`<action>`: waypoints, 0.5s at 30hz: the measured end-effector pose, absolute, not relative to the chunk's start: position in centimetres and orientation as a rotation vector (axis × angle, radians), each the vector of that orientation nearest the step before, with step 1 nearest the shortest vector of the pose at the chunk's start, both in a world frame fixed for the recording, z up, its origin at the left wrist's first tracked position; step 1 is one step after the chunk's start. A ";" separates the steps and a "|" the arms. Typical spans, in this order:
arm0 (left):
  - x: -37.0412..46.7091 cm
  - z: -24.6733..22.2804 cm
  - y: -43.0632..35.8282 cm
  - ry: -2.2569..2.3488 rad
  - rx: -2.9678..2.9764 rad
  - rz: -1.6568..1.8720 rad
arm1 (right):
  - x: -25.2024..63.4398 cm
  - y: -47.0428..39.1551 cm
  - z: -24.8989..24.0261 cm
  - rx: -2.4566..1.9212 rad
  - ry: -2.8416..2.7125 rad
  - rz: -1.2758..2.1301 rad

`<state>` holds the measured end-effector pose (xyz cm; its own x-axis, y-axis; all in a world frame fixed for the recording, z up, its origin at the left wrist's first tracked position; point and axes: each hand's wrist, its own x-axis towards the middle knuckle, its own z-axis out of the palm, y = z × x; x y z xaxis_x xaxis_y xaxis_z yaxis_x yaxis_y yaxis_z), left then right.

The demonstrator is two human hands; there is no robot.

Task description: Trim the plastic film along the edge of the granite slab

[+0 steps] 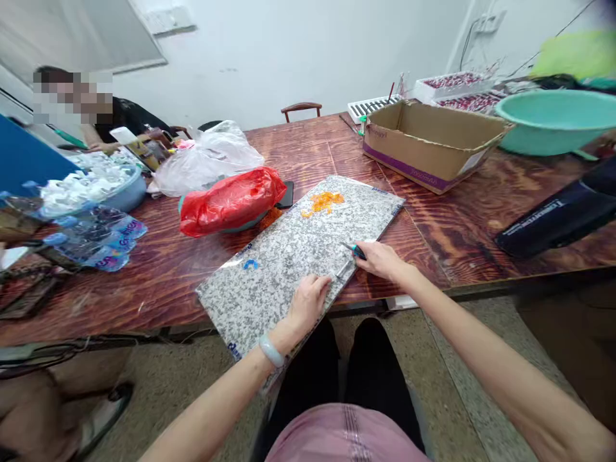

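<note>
A speckled grey stone-pattern slab (289, 250) lies slanted across the front edge of the wooden table (158, 276). My left hand (308, 301) rests on the slab's near edge, fingers curled. My right hand (378, 260) grips a small tool with a teal handle (355, 250) at the slab's right edge; its metal tip (343, 270) points toward my left hand. Far up the slab sits a small heap of orange bits (321, 203), and a tiny blue piece (249, 264) lies toward its left side.
A red plastic bag (231, 200) and a clear bag (206, 160) lie left of the slab. An open cardboard box (430, 144), a teal basin (553, 119) and a black case (558, 218) stand right. Another person sits at the far left by a bowl of white parts (91, 186).
</note>
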<state>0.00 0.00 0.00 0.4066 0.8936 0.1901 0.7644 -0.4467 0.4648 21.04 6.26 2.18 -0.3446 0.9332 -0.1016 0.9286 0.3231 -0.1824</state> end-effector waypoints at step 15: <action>1.8 -0.2 0.6 1.566 2.458 0.569 | 23.2 4.7 1.0 -1.661 -2.019 0.638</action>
